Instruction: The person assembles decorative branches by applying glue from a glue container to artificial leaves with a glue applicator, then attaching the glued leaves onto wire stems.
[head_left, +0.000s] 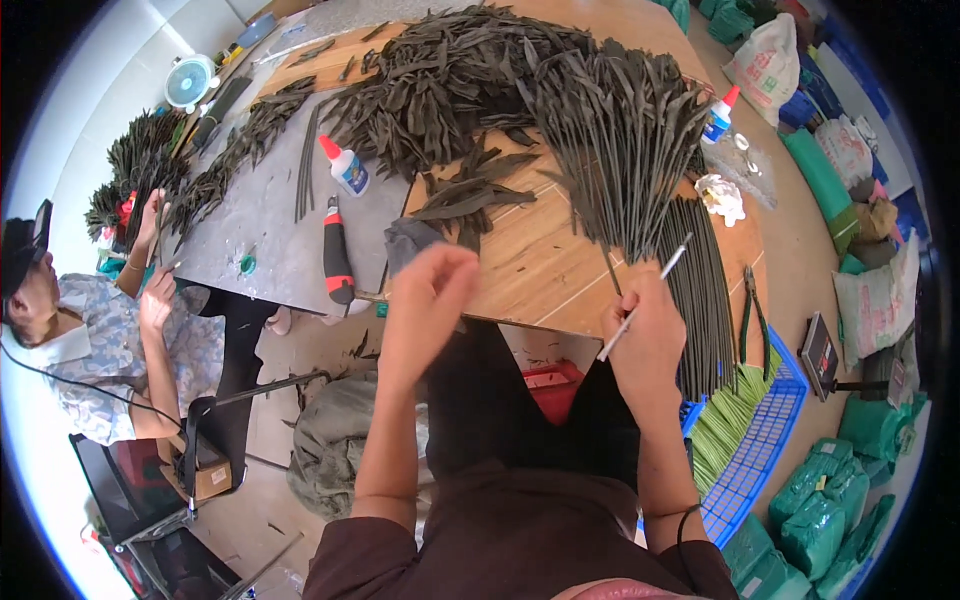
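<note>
My right hand (646, 325) is closed round a thin white stick (672, 260), which slants across the fingers. A dark stem (611, 268) also runs down into those fingers. Just beyond lies a bundle of dark leafy stems (625, 150). My left hand (430, 305) hovers at the table's front edge, fingers curled together and slightly blurred; what they hold, if anything, cannot be made out. Behind its fingertips sits a crumpled grey piece (412, 240). Loose dark leaves (475, 195) lie on the wooden board (540, 265) between my hands and the big leaf pile (440, 90).
Left of my hands are a red-black tool (337, 255) and a glue bottle (345, 165). Bare stems (700, 300), pliers (752, 310), another glue bottle (719, 118) and a blue basket (755, 460) of green stems are right. A co-worker (130, 330) handles leafy stems at left.
</note>
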